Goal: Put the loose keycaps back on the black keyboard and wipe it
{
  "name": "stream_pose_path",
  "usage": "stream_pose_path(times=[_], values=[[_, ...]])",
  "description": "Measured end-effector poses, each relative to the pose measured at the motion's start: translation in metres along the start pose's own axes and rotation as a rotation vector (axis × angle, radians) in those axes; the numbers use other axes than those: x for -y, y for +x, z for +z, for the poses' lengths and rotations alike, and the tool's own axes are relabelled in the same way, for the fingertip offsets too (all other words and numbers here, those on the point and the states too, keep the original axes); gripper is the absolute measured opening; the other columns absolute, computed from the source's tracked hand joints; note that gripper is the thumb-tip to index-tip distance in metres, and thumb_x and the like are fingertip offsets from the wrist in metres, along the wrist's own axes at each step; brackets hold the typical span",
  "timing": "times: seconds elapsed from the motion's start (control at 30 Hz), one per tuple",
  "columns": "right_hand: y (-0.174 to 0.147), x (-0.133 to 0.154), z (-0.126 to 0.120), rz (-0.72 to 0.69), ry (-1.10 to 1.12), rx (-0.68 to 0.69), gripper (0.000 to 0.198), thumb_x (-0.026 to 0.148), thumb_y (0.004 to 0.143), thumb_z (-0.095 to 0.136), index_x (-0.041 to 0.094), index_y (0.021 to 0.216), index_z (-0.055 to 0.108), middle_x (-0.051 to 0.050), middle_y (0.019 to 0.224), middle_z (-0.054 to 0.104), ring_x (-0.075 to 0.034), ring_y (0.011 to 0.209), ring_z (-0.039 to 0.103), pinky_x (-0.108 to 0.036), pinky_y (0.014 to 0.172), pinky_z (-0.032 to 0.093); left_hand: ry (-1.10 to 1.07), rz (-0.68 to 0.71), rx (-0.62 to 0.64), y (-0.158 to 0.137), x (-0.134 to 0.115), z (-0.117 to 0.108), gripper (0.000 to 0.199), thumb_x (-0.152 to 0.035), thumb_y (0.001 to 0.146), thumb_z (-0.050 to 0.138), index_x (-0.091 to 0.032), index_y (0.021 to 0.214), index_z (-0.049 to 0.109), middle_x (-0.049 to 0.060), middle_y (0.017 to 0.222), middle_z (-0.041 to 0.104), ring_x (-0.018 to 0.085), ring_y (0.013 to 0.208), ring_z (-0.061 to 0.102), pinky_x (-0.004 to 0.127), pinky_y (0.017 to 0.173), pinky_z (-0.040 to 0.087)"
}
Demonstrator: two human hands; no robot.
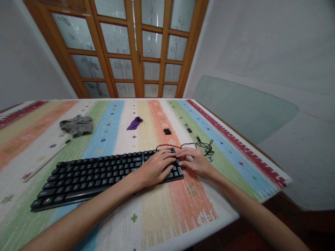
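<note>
A black keyboard (99, 174) lies at an angle on the striped tablecloth. My left hand (155, 167) rests palm down across its right end, fingers stretched over the number pad and somewhat apart. At the right edge of that pad is my right hand (195, 162), its thumb and fingertips bent in close around the top right keys. Whatever sits between those fingertips is too small and covered to make out. Just beyond the keyboard lie several loose black keycaps (167, 131) in a small cluster.
A thin black cable (208, 148) lies coiled right of the keyboard, near a small black piece (189, 130). Farther back are a purple cloth (135, 123) and a grey cloth (78, 125). A long thin stick with a dark tip (49, 160) lies at left.
</note>
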State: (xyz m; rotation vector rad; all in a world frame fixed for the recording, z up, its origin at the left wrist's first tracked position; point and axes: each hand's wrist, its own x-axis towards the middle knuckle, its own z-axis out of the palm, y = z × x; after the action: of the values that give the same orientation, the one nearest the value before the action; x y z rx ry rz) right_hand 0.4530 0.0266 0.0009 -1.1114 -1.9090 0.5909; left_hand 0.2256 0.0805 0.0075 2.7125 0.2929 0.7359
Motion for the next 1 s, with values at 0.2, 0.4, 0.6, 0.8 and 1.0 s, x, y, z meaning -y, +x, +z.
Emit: stream_pose_path(times=[0.2, 0.4, 0.6, 0.8, 1.0], values=[[-0.002, -0.001, 0.001, -0.023, -0.028, 0.007, 0.013, 0.029, 0.088, 0.069, 0.019, 0.092, 0.075, -0.010, 0.102, 0.072, -0.021, 0.093, 0.068, -0.037, 0.084, 0.055, -0.020, 0.004, -0.028, -0.001, 0.002, 0.005, 0.027, -0.014, 0.095, 0.048, -0.019, 0.115, 0.065, 0.010, 0.128, 0.061, 0.026, 0.131, 0.046, 0.050, 0.108, 0.043], [-0.003, 0.004, 0.001, -0.059, -0.138, 0.043, 0.016, 0.024, 0.093, 0.061, 0.020, 0.087, 0.075, -0.010, 0.102, 0.067, -0.021, 0.095, 0.064, -0.037, 0.084, 0.053, 0.074, 0.021, -0.001, -0.001, -0.003, 0.002, 0.027, -0.019, 0.097, 0.047, -0.017, 0.118, 0.064, 0.011, 0.125, 0.064, 0.025, 0.127, 0.049, 0.047, 0.107, 0.045], [-0.002, 0.007, 0.000, -0.121, -0.278, 0.098, 0.019, 0.020, 0.094, 0.058, 0.020, 0.083, 0.073, -0.009, 0.096, 0.065, -0.022, 0.092, 0.059, -0.039, 0.081, 0.050, 0.177, 0.068, 0.048, 0.001, -0.006, 0.003, 0.025, -0.024, 0.099, 0.046, -0.015, 0.110, 0.067, 0.010, 0.115, 0.069, 0.024, 0.118, 0.056, 0.045, 0.109, 0.041], [0.021, -0.002, -0.018, -0.107, -0.291, 0.120, 0.014, 0.022, 0.091, 0.061, 0.020, 0.090, 0.074, -0.008, 0.098, 0.065, -0.021, 0.092, 0.060, -0.037, 0.082, 0.049, 0.086, 0.080, 0.072, 0.004, 0.003, -0.012, 0.025, -0.026, 0.100, 0.046, -0.018, 0.108, 0.068, 0.006, 0.115, 0.070, 0.023, 0.123, 0.053, 0.043, 0.112, 0.038], [0.072, -0.044, -0.022, 0.013, -0.432, -0.058, 0.013, 0.019, 0.084, 0.065, 0.016, 0.095, 0.071, -0.007, 0.092, 0.067, -0.017, 0.078, 0.061, -0.030, 0.071, 0.048, 0.010, -0.169, -0.055, 0.019, 0.034, -0.022, 0.020, -0.019, 0.095, 0.051, -0.015, 0.103, 0.069, 0.008, 0.102, 0.072, 0.022, 0.097, 0.063, 0.039, 0.089, 0.051]])
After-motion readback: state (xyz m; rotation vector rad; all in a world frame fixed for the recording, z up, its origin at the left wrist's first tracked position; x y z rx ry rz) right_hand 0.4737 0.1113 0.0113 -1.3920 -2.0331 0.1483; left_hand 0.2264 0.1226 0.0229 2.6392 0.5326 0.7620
